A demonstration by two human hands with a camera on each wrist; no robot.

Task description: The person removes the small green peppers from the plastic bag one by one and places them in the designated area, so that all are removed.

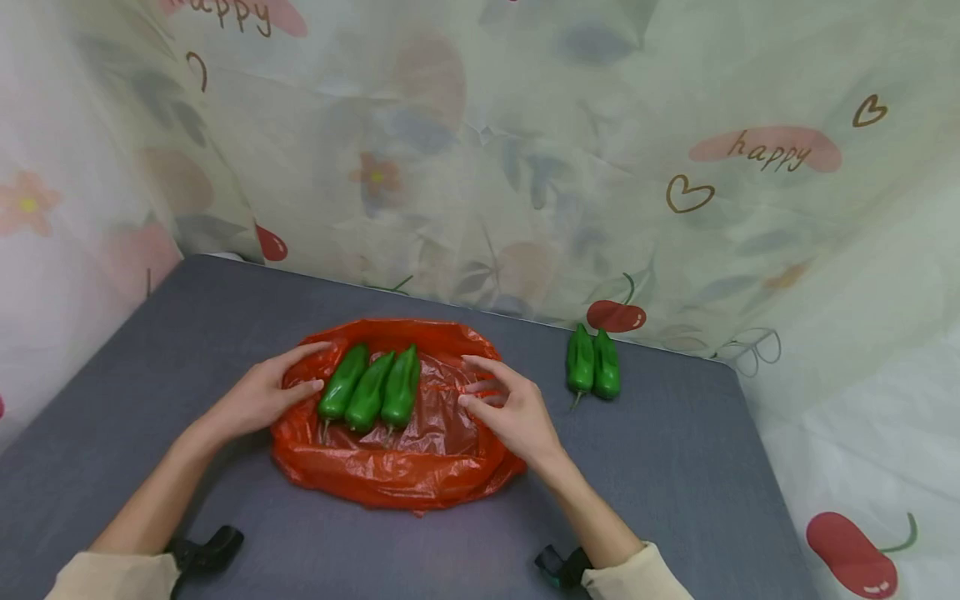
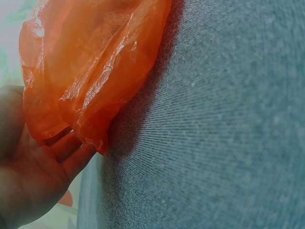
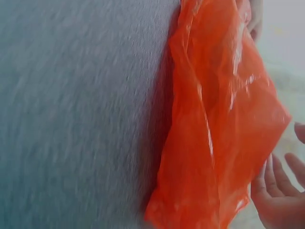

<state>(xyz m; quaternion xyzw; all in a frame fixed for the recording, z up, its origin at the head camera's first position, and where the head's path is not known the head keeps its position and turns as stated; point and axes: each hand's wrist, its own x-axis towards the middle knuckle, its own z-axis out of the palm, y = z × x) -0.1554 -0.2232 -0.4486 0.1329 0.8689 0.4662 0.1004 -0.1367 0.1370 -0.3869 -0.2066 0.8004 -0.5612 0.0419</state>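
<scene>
An orange-red plastic bag [image 1: 390,483] lies spread on the table with its mouth facing up and its rim folded outward. Side by side in its left half are three green peppers [image 1: 370,400], stems toward the near side. My left hand [image 1: 266,392] is at the bag's left rim, thumb and fingers spread apart beside the leftmost pepper; in the left wrist view the plastic hides its fingertips. Over the right rim my right hand [image 1: 517,412] has loosely bent, parted fingers. The right wrist view shows those fingers [image 3: 274,179] right at the bag's edge, holding nothing.
Two more green peppers [image 1: 592,367] lie together near the table's back edge, right of the bag. The grey table [image 1: 660,483] is bordered behind by a patterned curtain [image 1: 487,167]. Black straps sit at both wrists, by the cream sleeves [image 1: 112,577].
</scene>
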